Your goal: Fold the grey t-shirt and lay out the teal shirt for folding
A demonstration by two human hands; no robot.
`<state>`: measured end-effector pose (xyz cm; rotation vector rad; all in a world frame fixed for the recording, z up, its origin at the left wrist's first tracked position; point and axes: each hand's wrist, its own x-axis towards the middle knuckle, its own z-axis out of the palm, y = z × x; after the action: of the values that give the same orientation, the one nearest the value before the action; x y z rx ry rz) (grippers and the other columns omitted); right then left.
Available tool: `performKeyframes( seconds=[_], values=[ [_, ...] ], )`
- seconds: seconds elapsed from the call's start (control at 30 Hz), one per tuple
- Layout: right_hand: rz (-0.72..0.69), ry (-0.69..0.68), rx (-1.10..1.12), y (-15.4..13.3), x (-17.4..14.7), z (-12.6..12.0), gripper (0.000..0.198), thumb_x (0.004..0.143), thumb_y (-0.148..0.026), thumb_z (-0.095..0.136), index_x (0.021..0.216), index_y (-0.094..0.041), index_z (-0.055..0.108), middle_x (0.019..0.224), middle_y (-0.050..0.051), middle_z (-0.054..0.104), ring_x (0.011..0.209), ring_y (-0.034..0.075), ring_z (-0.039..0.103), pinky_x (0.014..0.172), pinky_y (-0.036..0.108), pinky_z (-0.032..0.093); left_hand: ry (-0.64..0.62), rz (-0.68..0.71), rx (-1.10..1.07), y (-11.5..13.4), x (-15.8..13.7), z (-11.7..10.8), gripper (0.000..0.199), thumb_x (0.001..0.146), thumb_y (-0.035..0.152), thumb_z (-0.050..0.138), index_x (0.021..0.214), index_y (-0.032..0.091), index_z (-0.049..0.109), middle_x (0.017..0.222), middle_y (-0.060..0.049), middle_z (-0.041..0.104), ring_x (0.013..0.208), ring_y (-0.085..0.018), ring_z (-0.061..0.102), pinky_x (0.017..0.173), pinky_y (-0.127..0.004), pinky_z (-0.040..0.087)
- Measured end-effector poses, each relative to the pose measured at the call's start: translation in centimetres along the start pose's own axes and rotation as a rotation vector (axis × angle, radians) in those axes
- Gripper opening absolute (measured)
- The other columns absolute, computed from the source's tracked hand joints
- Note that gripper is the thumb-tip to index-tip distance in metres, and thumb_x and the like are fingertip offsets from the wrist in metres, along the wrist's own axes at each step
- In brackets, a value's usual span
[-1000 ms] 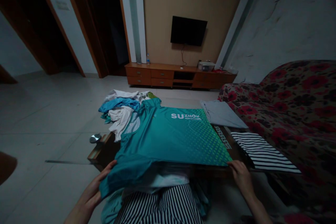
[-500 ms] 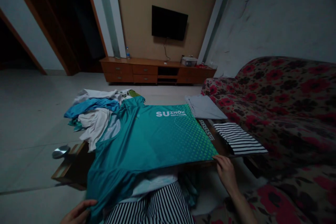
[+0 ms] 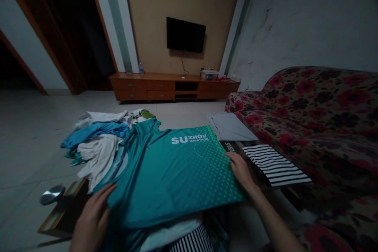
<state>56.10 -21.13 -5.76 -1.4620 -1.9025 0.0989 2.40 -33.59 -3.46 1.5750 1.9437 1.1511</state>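
Observation:
A teal sports T-shirt (image 3: 165, 173) with white "SUZHOU MARATHON" lettering lies spread over a low dark table, its hem to the right and its near side hanging toward my lap. My left hand (image 3: 94, 214) is at the shirt's left part by the armhole, fingers stretched and thumb apart; it is slightly blurred. At the middle of the green-dotted hem, my right hand (image 3: 240, 169) has its fingertips closed on the edge, its thumb hidden. A pale garment (image 3: 174, 234) shows on my lap below the shirt.
Crumpled clothes (image 3: 100, 141) are heaped at the table's left end. Beyond the hem lie a folded grey garment (image 3: 232, 126) and a folded striped garment (image 3: 274, 165). An open wooden drawer (image 3: 63, 208) juts out at left. A floral sofa (image 3: 310, 122) stands at right.
My right hand has moved from the shirt's near hem corner up to mid-hem. My left hand has let go of the sleeve and come up onto the shirt. The view has tilted up slightly.

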Motion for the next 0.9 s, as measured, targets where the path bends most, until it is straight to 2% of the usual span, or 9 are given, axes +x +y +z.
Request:
performKeyframes(
  seconds=[0.07,0.17,0.3,0.37,0.43,0.5,0.7,0.8,0.9],
  values=[
    [-0.017,-0.060,-0.005,-0.2,5.5,3.4,0.047,0.077,-0.004,0.037,0.112,-0.018,0.065,0.118,0.007,0.062,0.112,0.019,0.054,0.102,0.035,0.039,-0.012,0.199,0.106,2.7,6.4,3.7,0.050,0.070,0.025,0.043,0.117,0.024,0.060,0.132,-0.004,0.054,0.128,-0.027,0.044,0.114,-0.041,0.028],
    [0.040,-0.197,-0.084,-0.1,12.9,8.7,0.047,0.078,-0.003,0.038,0.115,-0.014,0.064,0.121,0.008,0.062,0.114,0.018,0.055,0.103,0.032,0.038,-0.065,0.235,0.260,4.3,16.4,9.1,0.056,0.070,0.015,0.034,0.121,0.010,0.057,0.131,-0.012,0.056,0.123,-0.025,0.050,0.109,-0.038,0.035],
    [0.094,-0.242,-0.178,0.7,19.5,14.4,0.040,0.088,-0.015,0.039,0.124,-0.012,0.058,0.130,0.010,0.056,0.122,0.020,0.049,0.107,0.033,0.033,-0.141,0.206,0.466,2.9,26.8,14.4,0.054,0.082,0.014,0.029,0.132,0.009,0.048,0.133,-0.011,0.055,0.122,-0.020,0.051,0.104,-0.032,0.040],
    [0.101,-0.241,-0.197,1.6,21.3,16.5,0.040,0.092,-0.024,0.040,0.127,-0.012,0.055,0.135,0.011,0.052,0.128,0.020,0.044,0.109,0.032,0.029,-0.192,0.180,0.536,1.5,29.7,16.1,0.051,0.089,0.024,0.028,0.135,0.011,0.046,0.136,-0.012,0.051,0.126,-0.023,0.047,0.106,-0.041,0.036],
    [0.122,-0.262,-0.217,2.9,22.1,18.1,0.042,0.094,-0.031,0.040,0.129,-0.012,0.053,0.139,0.012,0.047,0.132,0.021,0.038,0.110,0.033,0.026,-0.222,0.165,0.593,-0.1,31.4,17.2,0.050,0.092,0.034,0.031,0.134,0.013,0.047,0.143,-0.012,0.044,0.134,-0.028,0.036,0.108,-0.054,0.026],
    [0.159,-0.273,-0.251,4.6,22.2,19.0,0.045,0.094,-0.034,0.041,0.132,-0.012,0.050,0.142,0.013,0.042,0.135,0.023,0.033,0.110,0.038,0.024,-0.231,0.173,0.669,-1.5,32.2,17.7,0.052,0.093,0.040,0.031,0.136,0.015,0.044,0.149,-0.012,0.034,0.139,-0.030,0.026,0.108,-0.062,0.018],
    [0.196,-0.222,-0.401,8.5,22.1,18.8,0.048,0.096,-0.037,0.036,0.135,-0.011,0.046,0.144,0.014,0.040,0.135,0.024,0.031,0.109,0.038,0.024,-0.226,0.244,0.763,-3.4,32.4,16.9,0.063,0.093,0.052,0.021,0.143,0.015,0.032,0.152,-0.013,0.025,0.141,-0.028,0.019,0.107,-0.060,0.021],
    [0.227,-0.238,-0.416,8.1,22.5,18.1,0.047,0.095,-0.036,0.038,0.134,-0.010,0.047,0.143,0.015,0.041,0.135,0.024,0.032,0.108,0.039,0.025,-0.236,0.259,0.750,-3.5,32.5,16.3,0.064,0.093,0.053,0.023,0.143,0.014,0.032,0.152,-0.014,0.025,0.140,-0.030,0.019,0.107,-0.060,0.021],
    [0.250,-0.197,-0.417,5.8,22.1,17.5,0.048,0.093,-0.035,0.043,0.134,-0.009,0.046,0.143,0.017,0.040,0.135,0.026,0.032,0.108,0.041,0.026,-0.259,0.299,0.736,-3.3,32.8,15.9,0.064,0.093,0.052,0.024,0.144,0.015,0.030,0.152,-0.014,0.025,0.140,-0.031,0.019,0.106,-0.062,0.020]
  ],
)
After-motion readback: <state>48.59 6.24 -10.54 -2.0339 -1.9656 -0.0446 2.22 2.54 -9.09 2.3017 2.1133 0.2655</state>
